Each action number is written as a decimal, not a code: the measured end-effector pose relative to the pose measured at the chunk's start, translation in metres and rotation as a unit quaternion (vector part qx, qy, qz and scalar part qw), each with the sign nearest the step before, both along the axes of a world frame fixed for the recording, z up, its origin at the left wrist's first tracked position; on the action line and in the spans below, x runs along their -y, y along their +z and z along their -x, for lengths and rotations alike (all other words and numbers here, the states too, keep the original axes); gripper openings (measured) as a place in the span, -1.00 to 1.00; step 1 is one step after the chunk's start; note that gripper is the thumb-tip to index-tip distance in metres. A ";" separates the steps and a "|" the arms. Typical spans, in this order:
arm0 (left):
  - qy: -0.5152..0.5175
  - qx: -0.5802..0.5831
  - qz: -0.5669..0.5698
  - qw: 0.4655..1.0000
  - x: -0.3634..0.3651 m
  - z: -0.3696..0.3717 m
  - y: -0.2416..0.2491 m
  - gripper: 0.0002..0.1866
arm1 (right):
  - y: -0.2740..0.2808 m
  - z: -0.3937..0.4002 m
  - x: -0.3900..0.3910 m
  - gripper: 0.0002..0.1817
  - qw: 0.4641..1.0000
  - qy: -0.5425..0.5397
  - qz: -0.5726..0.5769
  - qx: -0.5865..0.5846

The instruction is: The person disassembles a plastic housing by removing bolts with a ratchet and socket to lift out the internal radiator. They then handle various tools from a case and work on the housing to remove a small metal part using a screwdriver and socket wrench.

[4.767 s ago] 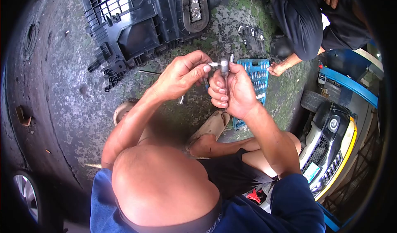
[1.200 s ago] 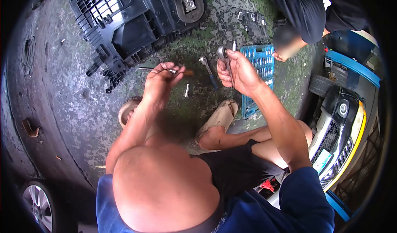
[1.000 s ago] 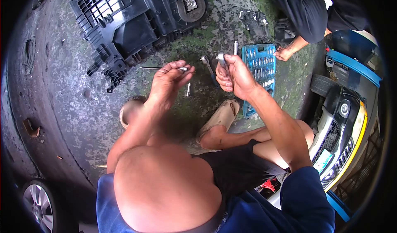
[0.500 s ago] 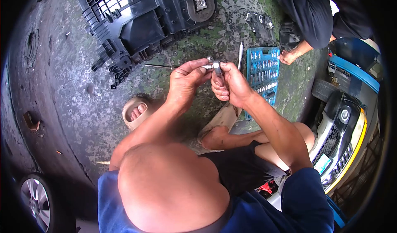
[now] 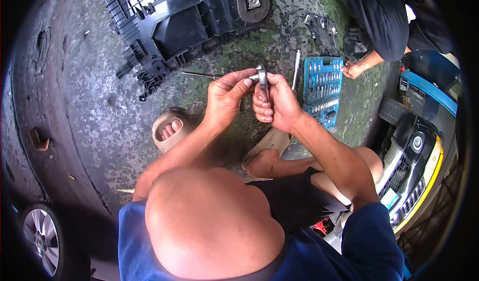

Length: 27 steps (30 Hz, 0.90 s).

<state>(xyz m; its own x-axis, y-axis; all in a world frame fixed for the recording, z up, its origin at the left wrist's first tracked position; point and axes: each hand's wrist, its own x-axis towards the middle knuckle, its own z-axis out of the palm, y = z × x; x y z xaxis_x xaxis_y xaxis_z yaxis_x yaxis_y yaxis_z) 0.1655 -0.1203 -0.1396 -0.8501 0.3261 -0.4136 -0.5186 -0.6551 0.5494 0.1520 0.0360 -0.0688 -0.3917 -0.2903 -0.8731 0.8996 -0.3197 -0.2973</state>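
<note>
Both my hands meet in front of me, above the stained floor. A metal ratchet wrench [image 5: 262,75] stands with its head up, its handle wrapped by the fingers of my right hand [image 5: 277,101]. Thumb and fingers of my left hand [image 5: 225,99] pinch a small silver socket [image 5: 253,77] at the side of the ratchet head. Past my left knuckles a thin metal rod [image 5: 199,75] sticks out to the left. Beyond my right hand, a blue socket set case [image 5: 323,101] lies open with rows of sockets, and a long silver bar [image 5: 296,71] rests beside it.
A large black plastic housing [image 5: 179,31] lies at the upper left. Another person's hand [image 5: 353,70] is at the case's right edge. A car front [image 5: 409,176] stands at the right, a wheel [image 5: 42,241] at lower left. Small dark parts [image 5: 321,27] lie behind the case.
My left fingers have come closer to the ratchet head, covering more of the socket. The ratchet head has turned a little. The whole view has shifted slightly.
</note>
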 end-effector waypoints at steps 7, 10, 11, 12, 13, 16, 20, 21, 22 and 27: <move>-0.126 -0.104 0.285 0.945 0.015 -0.013 -0.045 -0.63 | -0.054 -0.025 0.003 -0.41 0.991 0.053 -0.116 0.032; -0.155 -0.168 0.421 0.878 0.035 -0.018 -0.047 -0.52 | -0.100 -0.044 0.025 -0.42 0.989 -0.002 -0.147 0.002; -0.185 -0.147 0.446 0.863 0.044 -0.019 -0.048 -0.53 | -0.108 -0.051 0.035 -0.42 0.989 -0.007 -0.145 0.003; -0.198 -0.160 0.475 0.842 0.052 -0.020 -0.052 -0.54 | -0.115 -0.055 0.044 -0.43 0.992 -0.012 -0.123 0.012; -0.211 -0.172 0.504 0.819 0.061 -0.021 -0.055 -0.54 | -0.120 -0.058 0.050 -0.42 0.996 -0.026 -0.087 0.012; -0.208 -0.218 0.540 0.786 0.074 -0.018 -0.047 -0.58 | -0.115 -0.059 0.062 -0.54 0.997 -0.050 -0.042 0.042; -0.203 -0.295 0.566 0.742 0.073 -0.015 -0.053 -0.67 | -0.111 -0.068 0.060 -0.72 0.998 -0.015 -0.058 0.030; -0.202 -0.299 0.570 0.738 0.071 -0.015 -0.055 -0.69 | -0.111 -0.070 0.059 -0.74 0.997 0.014 -0.069 0.020; -0.202 -0.303 0.573 0.734 0.069 -0.015 -0.057 -0.71 | -0.111 -0.071 0.056 -0.76 0.995 0.048 -0.079 0.025; -0.200 -0.330 0.584 0.714 0.070 -0.017 -0.064 -0.71 | -0.112 -0.070 0.049 -0.70 0.935 0.282 -0.211 -0.037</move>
<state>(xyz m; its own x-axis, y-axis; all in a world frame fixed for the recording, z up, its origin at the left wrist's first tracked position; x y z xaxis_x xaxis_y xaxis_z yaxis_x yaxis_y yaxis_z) 0.1826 -0.1900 -0.2034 -0.9212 0.3577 -0.1531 0.0895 0.5777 0.8113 0.2217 -0.0128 -0.1806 -0.3446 -0.1044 -0.9329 0.8616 0.3594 -0.3585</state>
